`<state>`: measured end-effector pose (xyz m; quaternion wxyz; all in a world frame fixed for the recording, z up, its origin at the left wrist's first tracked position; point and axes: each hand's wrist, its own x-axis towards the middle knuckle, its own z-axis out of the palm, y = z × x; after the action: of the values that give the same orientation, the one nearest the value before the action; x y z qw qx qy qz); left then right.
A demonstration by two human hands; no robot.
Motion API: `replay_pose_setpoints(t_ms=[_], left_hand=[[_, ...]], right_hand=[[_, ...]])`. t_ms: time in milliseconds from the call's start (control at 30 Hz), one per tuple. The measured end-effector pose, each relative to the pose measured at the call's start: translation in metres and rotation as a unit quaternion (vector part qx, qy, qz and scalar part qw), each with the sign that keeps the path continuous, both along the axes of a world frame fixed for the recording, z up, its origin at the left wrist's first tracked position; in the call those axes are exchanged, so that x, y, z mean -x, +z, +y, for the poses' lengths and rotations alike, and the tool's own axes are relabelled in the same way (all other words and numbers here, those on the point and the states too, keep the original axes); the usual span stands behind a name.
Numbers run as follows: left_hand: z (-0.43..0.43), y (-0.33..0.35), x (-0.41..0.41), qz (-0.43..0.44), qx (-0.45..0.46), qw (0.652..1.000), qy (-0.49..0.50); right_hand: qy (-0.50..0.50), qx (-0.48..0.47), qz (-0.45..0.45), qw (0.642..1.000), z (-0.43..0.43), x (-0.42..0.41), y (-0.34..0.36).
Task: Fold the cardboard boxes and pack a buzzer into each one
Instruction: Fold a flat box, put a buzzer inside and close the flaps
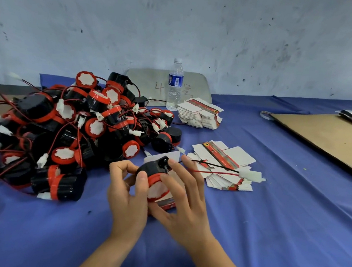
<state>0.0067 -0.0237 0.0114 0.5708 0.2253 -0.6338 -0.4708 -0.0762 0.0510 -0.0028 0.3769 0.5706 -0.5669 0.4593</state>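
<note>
I've got one buzzer (pixel 153 172) up off the desk (pixel 269 231), just right of the pile (pixel 72 126), with a half-formed box (pixel 159 156) behind and under it. My left hand (pixel 128 196) pinches the buzzer, thumb on its red band and fingers curled round the far side. My right hand (pixel 186 207) cradles the box, fingers spread, the forefinger tip on the buzzer's black bracket and the thumb tucked beneath. As I judge it, the step is seating the buzzer in the box, and the snag will be the wire (pixel 215 165): it trails away from the pile to a white plug (pixel 251 176) lying over the flat boxes (pixel 222 160). I'd draw that wire in and coil it against the body first, so the plug doesn't drag the flat boxes or jam a flap. Then I'd square the box open with the right hand, slide the buzzer in bracket first, and only then tuck the flaps. I can't tell whether the box's far end is closed.
</note>
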Motion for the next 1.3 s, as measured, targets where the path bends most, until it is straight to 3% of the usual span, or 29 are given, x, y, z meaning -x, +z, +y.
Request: replay_pose_setpoints(t_ms=[100,200,333,467,700,933,1067,1167,1233,1300], left_hand=[[-0.005,-0.003,-0.002,-0.035,0.047,0.998,0.011],[-0.01,-0.006,0.0,-0.023,0.07,0.997,0.006],[-0.013,-0.01,0.007,0.002,-0.079,0.994,-0.079],[-0.015,-0.018,0.013,-0.021,-0.129,0.978,-0.161],[-0.007,-0.02,0.014,-0.06,-0.12,0.972,-0.195],[-0.008,-0.021,0.013,-0.105,-0.116,0.974,-0.164],[-0.007,-0.017,0.012,-0.127,-0.119,0.973,-0.152],[-0.003,-0.012,0.011,-0.141,-0.119,0.971,-0.152],[-0.001,-0.008,0.01,-0.147,-0.124,0.97,-0.152],[0.0,-0.006,0.01,-0.148,-0.128,0.968,-0.156]], right_hand=[[0.004,0.007,-0.006,1.0,0.001,-0.002,0.0],[-0.006,0.011,-0.077,0.997,0.004,-0.002,0.0],[-0.004,-0.001,-0.198,0.98,0.007,0.002,0.001],[-0.01,-0.037,-0.256,0.966,0.004,0.005,-0.002],[-0.061,-0.106,-0.141,0.982,-0.001,0.01,-0.006],[-0.054,-0.207,-0.081,0.973,0.0,0.016,-0.012],[-0.039,-0.158,-0.12,0.979,-0.001,0.015,-0.013],[-0.016,-0.017,-0.185,0.982,0.004,0.016,-0.005],[-0.036,0.081,-0.263,0.961,0.009,0.016,-0.001],[-0.037,0.122,-0.399,0.908,0.01,0.015,0.004]])
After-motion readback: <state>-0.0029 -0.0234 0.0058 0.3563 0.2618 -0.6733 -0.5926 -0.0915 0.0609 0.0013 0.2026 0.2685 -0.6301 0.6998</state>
